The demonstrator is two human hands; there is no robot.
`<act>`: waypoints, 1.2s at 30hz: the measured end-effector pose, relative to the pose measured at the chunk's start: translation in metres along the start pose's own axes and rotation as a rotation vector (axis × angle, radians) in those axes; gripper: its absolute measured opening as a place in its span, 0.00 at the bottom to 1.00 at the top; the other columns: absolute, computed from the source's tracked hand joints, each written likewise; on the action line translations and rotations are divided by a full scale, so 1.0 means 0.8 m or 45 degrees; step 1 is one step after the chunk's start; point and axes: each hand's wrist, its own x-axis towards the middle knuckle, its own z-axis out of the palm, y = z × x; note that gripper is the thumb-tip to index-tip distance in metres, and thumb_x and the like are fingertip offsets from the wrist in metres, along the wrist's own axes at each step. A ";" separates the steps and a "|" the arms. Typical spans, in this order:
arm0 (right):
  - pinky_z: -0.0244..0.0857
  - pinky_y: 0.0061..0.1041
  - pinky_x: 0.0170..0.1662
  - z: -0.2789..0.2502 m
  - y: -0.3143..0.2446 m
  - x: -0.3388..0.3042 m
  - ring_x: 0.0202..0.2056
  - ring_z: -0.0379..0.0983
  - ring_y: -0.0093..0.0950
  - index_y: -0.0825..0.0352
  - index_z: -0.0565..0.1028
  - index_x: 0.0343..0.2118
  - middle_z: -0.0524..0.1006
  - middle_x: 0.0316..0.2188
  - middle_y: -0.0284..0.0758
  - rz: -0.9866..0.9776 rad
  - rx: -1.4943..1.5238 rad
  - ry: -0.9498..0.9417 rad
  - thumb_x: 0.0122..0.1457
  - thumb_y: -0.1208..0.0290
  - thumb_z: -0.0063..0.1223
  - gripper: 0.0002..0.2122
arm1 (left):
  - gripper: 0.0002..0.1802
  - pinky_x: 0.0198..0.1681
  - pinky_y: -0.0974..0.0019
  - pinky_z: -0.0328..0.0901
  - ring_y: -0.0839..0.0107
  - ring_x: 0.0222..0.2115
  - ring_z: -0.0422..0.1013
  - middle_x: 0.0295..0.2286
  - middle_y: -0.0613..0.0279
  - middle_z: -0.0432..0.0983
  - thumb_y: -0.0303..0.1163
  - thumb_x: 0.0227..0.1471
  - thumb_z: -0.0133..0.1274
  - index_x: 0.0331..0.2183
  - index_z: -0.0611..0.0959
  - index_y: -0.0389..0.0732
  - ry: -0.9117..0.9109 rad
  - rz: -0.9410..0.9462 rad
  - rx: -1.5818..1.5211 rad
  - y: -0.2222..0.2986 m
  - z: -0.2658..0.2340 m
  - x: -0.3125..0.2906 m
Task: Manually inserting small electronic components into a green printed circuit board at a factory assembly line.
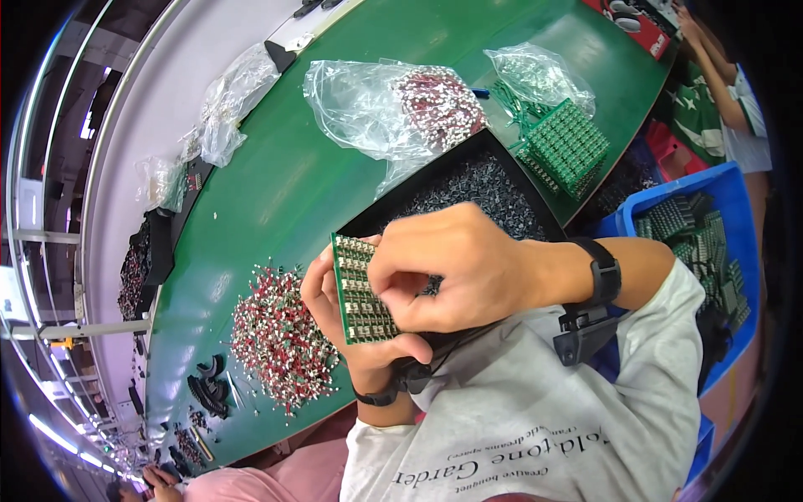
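Note:
My left hand (pixel 378 355) grips a green circuit board panel (pixel 358 289) by its edges, fingers behind the far left side and thumb at the near side. Rows of small pale parts cover the panel's face. Over its right part, my right hand (pixel 456 263) is closed in a pinch, fingertips against the panel; whatever they hold is hidden. Beneath and beyond both hands sits a black tray (pixel 386 209) filled with small dark components (pixel 493 188). Left of my left hand lies a heap of red and white small wired parts (pixel 280 339).
Farther back, a clear plastic bag (pixel 355 105) holds more red and white parts. Stacked green panels (pixel 569 146) stand beside it. A blue bin (pixel 744 197) with boards is at the right. Black curved pieces (pixel 209 393) lie front left. Other people sit at both sides.

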 end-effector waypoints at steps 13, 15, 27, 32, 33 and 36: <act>0.70 0.28 0.30 0.015 0.007 -0.004 0.25 0.76 0.34 0.67 0.77 0.30 0.76 0.24 0.35 -0.099 0.045 -0.043 0.48 0.76 0.63 0.07 | 0.73 0.47 0.61 0.70 0.60 0.46 0.71 0.50 0.50 0.67 0.55 0.12 0.77 0.58 0.57 0.41 -0.051 -0.024 0.118 0.005 -0.002 -0.005; 0.70 0.27 0.29 0.015 0.005 -0.005 0.24 0.76 0.34 0.67 0.77 0.29 0.76 0.24 0.35 -0.091 0.057 -0.013 0.48 0.76 0.62 0.06 | 0.72 0.47 0.60 0.70 0.59 0.46 0.71 0.50 0.49 0.68 0.55 0.12 0.77 0.58 0.57 0.41 -0.051 -0.009 0.107 0.006 0.002 -0.006; 0.69 0.31 0.30 -0.001 0.006 -0.012 0.28 0.76 0.37 0.66 0.76 0.32 0.76 0.27 0.37 -0.001 -0.012 -0.150 0.46 0.74 0.63 0.09 | 0.72 0.52 0.55 0.69 0.55 0.50 0.70 0.49 0.47 0.69 0.58 0.11 0.75 0.58 0.57 0.41 -0.018 -0.027 0.123 0.008 0.003 -0.002; 0.70 0.28 0.27 0.015 0.008 -0.013 0.26 0.76 0.34 0.66 0.76 0.29 0.76 0.25 0.36 -0.053 0.037 -0.077 0.47 0.76 0.62 0.07 | 0.72 0.52 0.56 0.69 0.55 0.49 0.70 0.49 0.47 0.69 0.58 0.11 0.76 0.57 0.58 0.41 -0.026 0.034 0.033 -0.001 0.002 -0.001; 0.70 0.27 0.27 0.013 0.006 -0.011 0.25 0.76 0.33 0.67 0.76 0.28 0.76 0.24 0.36 -0.005 0.054 -0.081 0.47 0.77 0.62 0.06 | 0.72 0.52 0.55 0.69 0.55 0.49 0.70 0.49 0.47 0.69 0.58 0.11 0.75 0.58 0.58 0.41 -0.035 0.041 0.036 -0.003 -0.001 -0.002; 0.71 0.25 0.27 0.001 0.005 -0.009 0.24 0.77 0.31 0.67 0.75 0.26 0.76 0.23 0.36 0.087 0.065 -0.072 0.47 0.77 0.61 0.05 | 0.74 0.53 0.55 0.68 0.55 0.50 0.70 0.49 0.48 0.68 0.59 0.11 0.74 0.58 0.56 0.40 -0.016 0.044 0.050 0.000 -0.001 0.000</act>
